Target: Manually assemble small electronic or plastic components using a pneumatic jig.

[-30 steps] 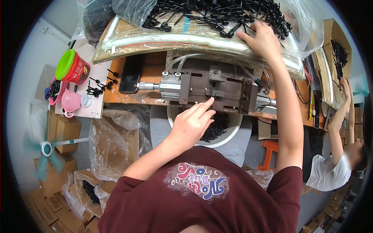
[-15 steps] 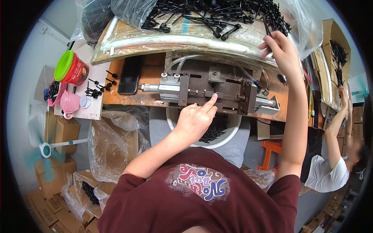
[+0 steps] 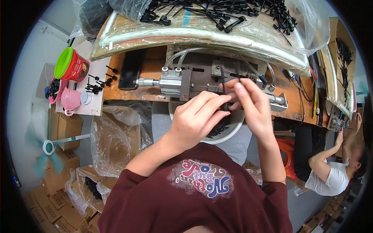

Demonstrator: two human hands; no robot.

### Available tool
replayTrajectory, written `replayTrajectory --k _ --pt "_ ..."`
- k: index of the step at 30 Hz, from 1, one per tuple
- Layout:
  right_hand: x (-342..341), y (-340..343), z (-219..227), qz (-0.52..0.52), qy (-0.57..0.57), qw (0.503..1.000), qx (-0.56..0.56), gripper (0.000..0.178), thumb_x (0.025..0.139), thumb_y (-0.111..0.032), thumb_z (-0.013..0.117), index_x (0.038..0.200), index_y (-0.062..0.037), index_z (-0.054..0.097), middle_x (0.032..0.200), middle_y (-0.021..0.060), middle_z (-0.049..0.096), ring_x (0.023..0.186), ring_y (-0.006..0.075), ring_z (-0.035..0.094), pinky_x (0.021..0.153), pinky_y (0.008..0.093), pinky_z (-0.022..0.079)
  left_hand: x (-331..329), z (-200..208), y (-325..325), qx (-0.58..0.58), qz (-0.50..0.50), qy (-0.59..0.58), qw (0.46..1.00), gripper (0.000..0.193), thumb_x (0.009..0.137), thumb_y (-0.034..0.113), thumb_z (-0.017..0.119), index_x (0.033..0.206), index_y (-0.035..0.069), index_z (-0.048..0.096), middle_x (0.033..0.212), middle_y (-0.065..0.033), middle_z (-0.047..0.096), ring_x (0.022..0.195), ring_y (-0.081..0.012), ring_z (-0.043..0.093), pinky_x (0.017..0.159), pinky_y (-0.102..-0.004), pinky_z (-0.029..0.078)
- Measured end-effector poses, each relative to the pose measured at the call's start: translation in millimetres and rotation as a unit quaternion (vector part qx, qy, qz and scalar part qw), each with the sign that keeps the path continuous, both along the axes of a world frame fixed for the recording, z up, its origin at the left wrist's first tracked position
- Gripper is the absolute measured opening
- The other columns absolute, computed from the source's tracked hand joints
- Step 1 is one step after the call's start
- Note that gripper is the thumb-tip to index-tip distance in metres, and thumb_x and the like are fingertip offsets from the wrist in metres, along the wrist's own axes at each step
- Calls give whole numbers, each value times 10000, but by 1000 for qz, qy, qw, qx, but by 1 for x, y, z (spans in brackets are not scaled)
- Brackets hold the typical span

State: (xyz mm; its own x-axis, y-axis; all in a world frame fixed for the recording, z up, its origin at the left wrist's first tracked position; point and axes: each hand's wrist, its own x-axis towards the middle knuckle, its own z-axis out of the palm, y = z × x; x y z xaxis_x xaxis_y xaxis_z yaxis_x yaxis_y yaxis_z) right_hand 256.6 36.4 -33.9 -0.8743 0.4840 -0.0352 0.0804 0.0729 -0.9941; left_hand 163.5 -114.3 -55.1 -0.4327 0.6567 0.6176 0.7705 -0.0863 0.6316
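Over the front of a metal clamping fixture [image 3: 173, 83] with a silver cylinder, my two hands have come close together. My left hand [image 3: 198, 116] is closed, thumb and fingers pinching a slim black rod-shaped part [image 3: 222, 77] that stands nearly upright. Beside it, my right hand [image 3: 254, 110] is closed too, its fingertips around a second thin black rod [image 3: 238, 72], blurred by motion. The hands hide the fixture's middle and the lower ends of both parts. Below them, a white basket [image 3: 229, 136] on my lap holds more black parts.
A plastic-covered shelf [image 3: 163, 39] heaped with black rod parts [image 3: 229, 23] spans the back. Left on the bench lie a dark phone [image 3: 131, 70], loose black parts [image 3: 93, 87], a red-green tub [image 3: 72, 66] and a pink cup [image 3: 70, 99]. A co-worker [image 3: 330, 174] sits at the right.
My right hand has come down from the heap on the shelf to my left hand, bringing a black rod. My left hand has gone from pointing at the fixture to pinching a part.
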Motion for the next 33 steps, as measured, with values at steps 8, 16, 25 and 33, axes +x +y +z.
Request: replayTrajectory --k 8,16,25,33 --pt "16 15 7 -57 52 987 142 218 971 -114 602 1123 -2 713 893 -10 516 797 49 481 704 188 380 4 -51 -7 -131 16 157 979 235 721 104 766 934 41 688 1294 -120 625 737 -202 672 666 -313 548" --pt "21 14 -1 -42 1 997 -65 177 888 -89 709 975 63 677 704 89 679 447 69 550 402 172 383 -4 -47 5 -192 29 186 963 271 706 132 777 953 54 697 1218 -106 667 619 -206 637 603 -307 531" --pt "0 6 -5 19 -17 988 -151 206 905 -153 711 819 -3 599 634 71 648 436 94 583 383 191 389 2 -12 -1 3 -58 2 998 314 762 75 753 1062 22 675 1011 -101 684 849 -247 693 712 -333 565" --pt "-92 87 35 -102 139 783 598 256 801 -129 737 1043 -87 667 917 43 710 594 140 568 598 287 474 0 -13 -15 -75 6 9 997 269 682 78 809 922 19 703 1170 -120 649 845 -234 681 725 -328 564"
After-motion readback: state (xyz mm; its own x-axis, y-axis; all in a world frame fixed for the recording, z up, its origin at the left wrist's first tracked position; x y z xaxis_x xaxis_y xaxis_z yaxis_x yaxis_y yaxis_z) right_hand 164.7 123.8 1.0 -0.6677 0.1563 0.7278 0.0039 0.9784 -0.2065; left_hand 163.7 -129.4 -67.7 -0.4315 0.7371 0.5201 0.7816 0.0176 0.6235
